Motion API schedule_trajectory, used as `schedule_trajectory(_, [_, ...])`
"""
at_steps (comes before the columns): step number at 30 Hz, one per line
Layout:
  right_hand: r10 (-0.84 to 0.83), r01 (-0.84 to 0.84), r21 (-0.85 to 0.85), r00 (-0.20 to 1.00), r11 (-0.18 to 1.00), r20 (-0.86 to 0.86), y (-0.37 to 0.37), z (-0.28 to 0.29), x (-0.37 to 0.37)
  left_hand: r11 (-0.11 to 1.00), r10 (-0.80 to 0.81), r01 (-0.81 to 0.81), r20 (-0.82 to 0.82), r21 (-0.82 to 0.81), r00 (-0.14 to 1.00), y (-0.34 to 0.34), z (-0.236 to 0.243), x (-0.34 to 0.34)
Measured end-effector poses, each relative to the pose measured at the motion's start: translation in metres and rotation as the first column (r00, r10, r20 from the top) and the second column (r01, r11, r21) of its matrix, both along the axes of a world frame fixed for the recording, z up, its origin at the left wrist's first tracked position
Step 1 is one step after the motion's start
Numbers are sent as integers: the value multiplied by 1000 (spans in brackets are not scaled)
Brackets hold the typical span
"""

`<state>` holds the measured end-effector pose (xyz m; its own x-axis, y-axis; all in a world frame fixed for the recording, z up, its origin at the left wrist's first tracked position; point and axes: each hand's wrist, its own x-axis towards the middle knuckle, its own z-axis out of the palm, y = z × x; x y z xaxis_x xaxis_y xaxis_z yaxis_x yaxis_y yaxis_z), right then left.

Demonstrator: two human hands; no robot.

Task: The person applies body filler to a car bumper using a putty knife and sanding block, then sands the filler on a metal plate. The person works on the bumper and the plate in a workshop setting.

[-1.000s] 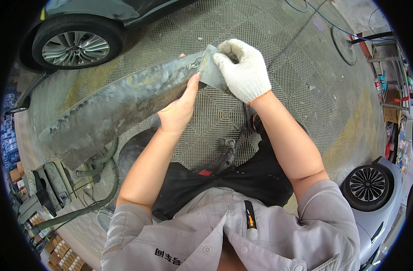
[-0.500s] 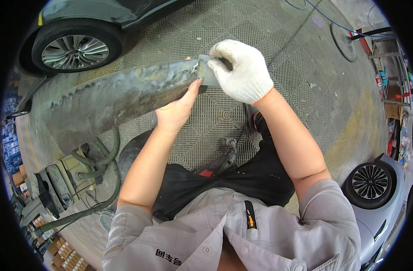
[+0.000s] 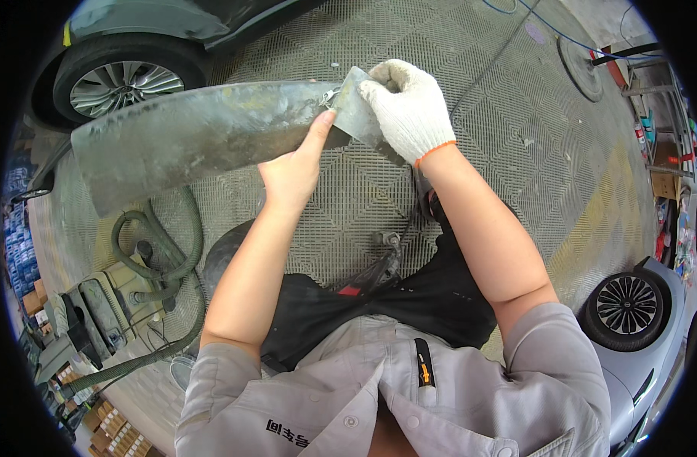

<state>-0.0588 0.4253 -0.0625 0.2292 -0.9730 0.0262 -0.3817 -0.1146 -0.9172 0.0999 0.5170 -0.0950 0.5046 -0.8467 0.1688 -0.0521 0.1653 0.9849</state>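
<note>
My bare left hand (image 3: pixel 293 170) grips a long, smeared grey panel (image 3: pixel 188 137) near its right end. The thumb presses on the front face and the other fingers are hidden behind. In a white knitted glove, my right hand (image 3: pixel 413 107) pinches the upper edge of a thin, flat grey scraper blade (image 3: pixel 361 105). That blade slants against the panel's right end, close to my left thumb. A small pale blob of paste-like material (image 3: pixel 331 97) sits on the panel beside the blade.
A dark car's wheel (image 3: pixel 129 85) stands at the upper left. Below the panel lie a ribbed green hose (image 3: pixel 187 270) and a dusty machine (image 3: pixel 108 305). A grey car (image 3: pixel 639 343) is at lower right, shelving (image 3: pixel 661 137) at far right, grated flooring (image 3: pixel 485 175) underneath.
The panel's left end has swung upward, uncovering more of the hose. My gloved hand has risen slightly and turned the blade, so more of its face shows.
</note>
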Motion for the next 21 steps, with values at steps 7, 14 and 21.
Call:
schedule_trajectory(7, [119, -127, -143, 991, 982, -64, 2, 6, -8, 998, -69, 69, 198, 9, 978, 9, -11, 3])
schedule_trajectory(14, [200, -326, -359, 917, 875, -345, 9, 14, -10, 971, -221, 166, 381, 171, 898, 14, -18, 19])
schedule_trajectory(21, [190, -344, -323, 885, 881, -426, 11, 15, -4, 953, -259, 180, 343, 244, 903, 5, -1, 27])
